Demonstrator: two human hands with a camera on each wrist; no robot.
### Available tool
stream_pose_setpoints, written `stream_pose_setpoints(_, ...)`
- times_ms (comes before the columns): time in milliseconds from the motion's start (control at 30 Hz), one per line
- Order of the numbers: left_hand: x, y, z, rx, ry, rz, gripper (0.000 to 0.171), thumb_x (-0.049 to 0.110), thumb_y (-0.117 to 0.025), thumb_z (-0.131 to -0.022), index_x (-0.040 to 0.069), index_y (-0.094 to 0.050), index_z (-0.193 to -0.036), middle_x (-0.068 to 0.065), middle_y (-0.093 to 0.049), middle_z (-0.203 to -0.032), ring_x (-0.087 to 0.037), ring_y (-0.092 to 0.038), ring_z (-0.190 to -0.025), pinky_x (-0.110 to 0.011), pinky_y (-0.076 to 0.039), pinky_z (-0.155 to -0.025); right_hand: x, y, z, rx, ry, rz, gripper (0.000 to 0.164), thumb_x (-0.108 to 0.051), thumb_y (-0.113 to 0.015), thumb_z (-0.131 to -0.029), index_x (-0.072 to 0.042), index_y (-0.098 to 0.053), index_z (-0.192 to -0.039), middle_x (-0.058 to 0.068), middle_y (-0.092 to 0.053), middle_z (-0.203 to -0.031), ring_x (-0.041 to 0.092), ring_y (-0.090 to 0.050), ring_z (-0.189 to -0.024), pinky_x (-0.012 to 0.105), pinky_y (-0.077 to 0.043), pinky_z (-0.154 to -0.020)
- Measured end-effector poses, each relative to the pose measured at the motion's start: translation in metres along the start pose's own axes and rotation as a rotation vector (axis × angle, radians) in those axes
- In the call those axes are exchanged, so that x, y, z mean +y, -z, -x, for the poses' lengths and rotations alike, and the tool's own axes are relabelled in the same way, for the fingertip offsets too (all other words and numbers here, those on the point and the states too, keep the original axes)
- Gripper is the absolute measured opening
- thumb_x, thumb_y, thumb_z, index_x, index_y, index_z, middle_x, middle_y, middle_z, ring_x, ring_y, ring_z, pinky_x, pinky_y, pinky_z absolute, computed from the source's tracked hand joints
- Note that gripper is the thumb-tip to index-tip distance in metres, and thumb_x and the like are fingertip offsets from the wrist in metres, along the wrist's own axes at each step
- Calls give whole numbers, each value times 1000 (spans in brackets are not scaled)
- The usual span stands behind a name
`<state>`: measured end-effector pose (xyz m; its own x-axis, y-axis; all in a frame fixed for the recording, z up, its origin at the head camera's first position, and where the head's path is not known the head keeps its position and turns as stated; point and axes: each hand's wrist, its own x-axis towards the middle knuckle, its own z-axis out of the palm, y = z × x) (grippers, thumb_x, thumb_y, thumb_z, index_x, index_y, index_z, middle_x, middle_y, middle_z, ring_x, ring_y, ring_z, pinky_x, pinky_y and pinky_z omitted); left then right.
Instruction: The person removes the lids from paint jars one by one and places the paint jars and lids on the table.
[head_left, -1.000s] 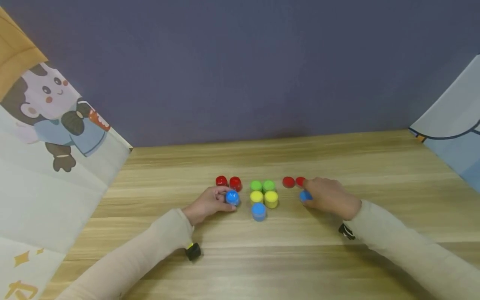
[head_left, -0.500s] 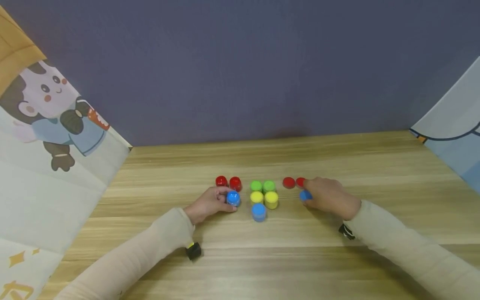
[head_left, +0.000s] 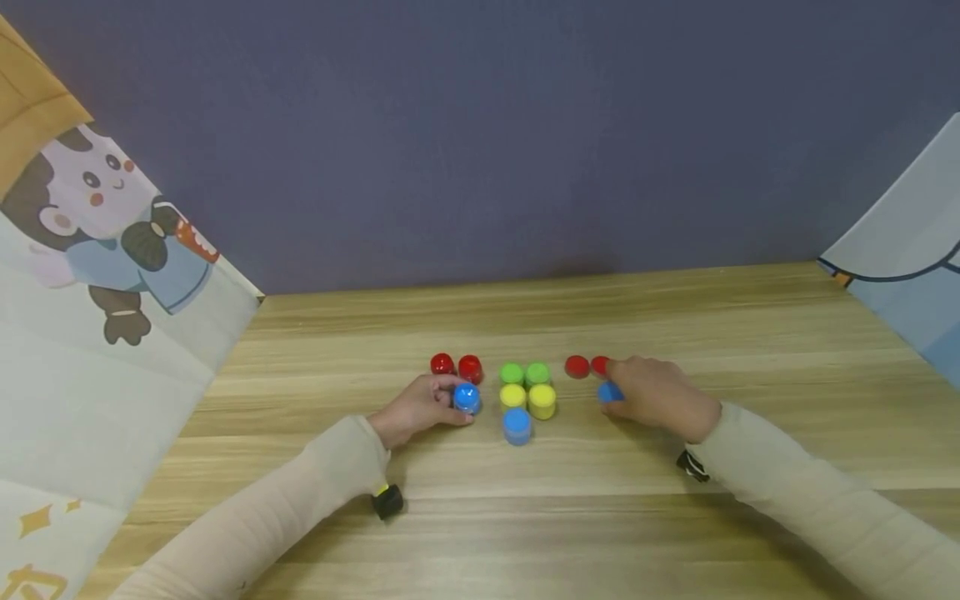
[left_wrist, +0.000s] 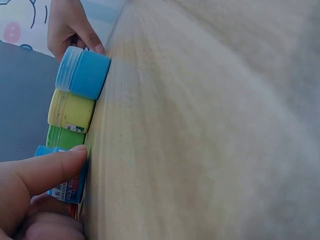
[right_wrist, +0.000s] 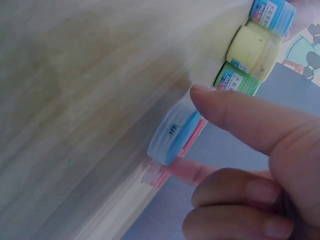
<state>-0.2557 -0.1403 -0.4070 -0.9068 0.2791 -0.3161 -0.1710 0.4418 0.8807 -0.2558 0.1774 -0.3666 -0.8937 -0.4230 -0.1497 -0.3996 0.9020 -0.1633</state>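
Left of the yellow pots [head_left: 542, 402], my left hand [head_left: 418, 408] pinches an upright blue pot [head_left: 467, 400]; right, my right hand [head_left: 662, 397] pinches a flat blue lid [head_left: 609, 393].

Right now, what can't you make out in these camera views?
Head view: part of the blue jar lid and of one red jar lid, behind the right hand.
Left wrist view: part of the label on the blue jar, behind the left hand.
Right wrist view: fine print on the green jar, too small and blurred.
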Motion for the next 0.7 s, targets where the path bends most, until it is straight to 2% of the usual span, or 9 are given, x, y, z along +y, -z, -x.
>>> stream_pose_setpoints(167, 2, 0, 2, 1, 8, 11, 46, 5, -78, -74, 9, -63, -117, -1, -42, -65, -16, -40, -65, -24, -39, -65, -6, 2, 2, 14, 5, 5, 28, -29, -74, -81, -6, -58, -87, 2, -51, -68, 18, -49, -62, 33, -43, -50)
stream_pose_setpoints(267, 3, 1, 3, 3, 6, 18, 48, 5, -79, -73, 10, -63, -118, -1, -42, -65, -15, -39, -65, -24, -38, -64, -13, 2, 6, 51, 45, 6, 31, -28, -75, -79, -6, -57, -91, 0, -49, -66, 16, -49, -60, 33, -43, -49)
stream_pose_setpoints(400, 5, 3, 6, 12, -7, 18, 49, 7, -80, -73, 13, -63, -118, 0, -40, -64, -15, -38, -62, -24, -36, -61, -30, 4, 12, 53, 85, 0, 29, -23, -73, -78, -4, -57, -93, -1, -46, -61, 14, -44, -54, 30, -40, -47)
stream_pose_setpoints(533, 9, 4, 10, 31, -8, 22, 50, 9, -80, -73, 16, -63, -119, 0, -37, -61, -15, -37, -57, -25, -36, -60, -47, 4, 15, 45, 100, 9, 34, -20, -71, -78, -2, -59, -105, 0, -56, -70, 14, -45, -54, 28, -39, -45)
stream_pose_setpoints(633, 11, 5, 13, 32, -21, 44, 51, 7, -79, -74, 14, -62, -121, 1, -35, -59, -15, -35, -55, -25, -36, -61, -59, 1, 16, 85, 136, 12, 32, -24, -74, -78, -6, -60, -100, -2, -55, -69, 13, -43, -54, 26, -36, -43)
stream_pose_setpoints(700, 13, 6, 15, 23, -38, 51, 51, 5, -77, -75, 12, -61, -123, 1, -33, -58, -14, -33, -54, -24, -35, -58, -66, -2, 17, 123, 167, 7, 31, -30, -77, -77, -9, -58, -91, -4, -48, -62, 11, -41, -52, 24, -33, -41)
